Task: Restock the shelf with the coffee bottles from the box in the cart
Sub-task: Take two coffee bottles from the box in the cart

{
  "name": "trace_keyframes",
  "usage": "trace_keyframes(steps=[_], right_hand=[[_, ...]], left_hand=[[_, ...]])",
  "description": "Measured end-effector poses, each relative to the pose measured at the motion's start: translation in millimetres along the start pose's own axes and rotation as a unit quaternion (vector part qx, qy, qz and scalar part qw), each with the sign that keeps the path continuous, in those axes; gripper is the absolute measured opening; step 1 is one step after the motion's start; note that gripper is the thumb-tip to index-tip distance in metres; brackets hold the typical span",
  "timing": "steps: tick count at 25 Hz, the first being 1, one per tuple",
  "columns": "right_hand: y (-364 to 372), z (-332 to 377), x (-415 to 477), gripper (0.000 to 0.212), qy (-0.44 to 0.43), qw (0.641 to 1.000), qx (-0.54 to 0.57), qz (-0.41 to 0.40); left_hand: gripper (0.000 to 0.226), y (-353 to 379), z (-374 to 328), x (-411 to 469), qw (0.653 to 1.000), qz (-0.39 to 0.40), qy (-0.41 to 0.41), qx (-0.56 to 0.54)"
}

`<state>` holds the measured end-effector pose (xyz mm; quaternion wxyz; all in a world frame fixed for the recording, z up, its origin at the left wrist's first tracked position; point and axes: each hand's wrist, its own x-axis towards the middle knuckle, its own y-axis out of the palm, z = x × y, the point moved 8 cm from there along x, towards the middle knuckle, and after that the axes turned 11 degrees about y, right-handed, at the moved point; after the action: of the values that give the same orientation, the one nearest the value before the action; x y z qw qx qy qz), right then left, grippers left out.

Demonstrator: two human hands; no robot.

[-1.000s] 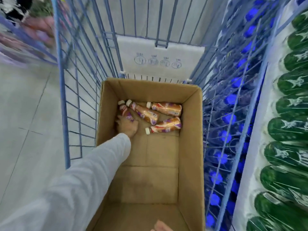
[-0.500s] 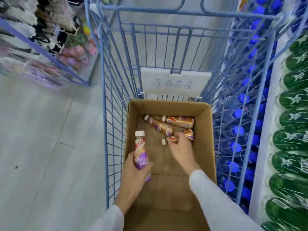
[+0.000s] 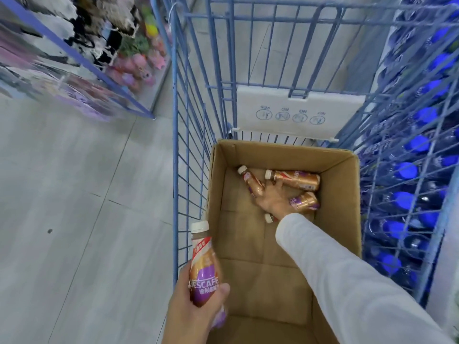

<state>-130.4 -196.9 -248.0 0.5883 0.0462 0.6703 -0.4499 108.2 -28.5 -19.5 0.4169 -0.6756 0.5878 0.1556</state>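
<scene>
The right grip [image 3: 273, 201] covers the middle of one coffee bottle [image 3: 306, 202], so its hold there is unclear; shelf goods [image 3: 74, 45] upper left are blurred

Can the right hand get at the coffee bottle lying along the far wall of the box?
Probably yes. The right hand is inside the open cardboard box, right beside that coffee bottle, and nothing covers it.

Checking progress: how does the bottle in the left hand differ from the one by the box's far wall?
The held bottle stands upright; the far bottle lies on its side. The left hand grips the held bottle above the box; the far bottle rests on its floor. Both have white caps.
</scene>
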Motion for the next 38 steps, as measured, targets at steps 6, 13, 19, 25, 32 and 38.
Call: trace_keyframes(steps=[6,13,19,25,32,38], right_hand=[[-4,-8,-78,0.047,-0.003,0.959,0.279,0.048],[-54,-41,-280,0.062,-0.065,0.882,0.464,0.041],[-100,-91,-448,0.066,-0.077,0.821,0.557,-0.098],[-75,-152,-581,0.042,-0.074,0.758,0.609,-0.223],[9,-250,-729,0.043,-0.003,0.620,0.701,-0.353],[84,-343,-843,0.045,0.061,0.504,0.729,-0.459]], left_hand=[[0.086,-2,-17,-12,0.999,0.006,0.046,0.003],[0.086,-14,-78,-73,0.990,0.039,0.139,-0.003],[0.057,-40,-137,-161,0.940,0.146,0.306,-0.047],[0.052,-49,-151,-253,0.862,0.271,0.429,-0.006],[0.047,-31,-117,-393,0.736,0.451,0.505,0.030],[0.046,8,-53,-522,0.616,0.580,0.527,0.075]])
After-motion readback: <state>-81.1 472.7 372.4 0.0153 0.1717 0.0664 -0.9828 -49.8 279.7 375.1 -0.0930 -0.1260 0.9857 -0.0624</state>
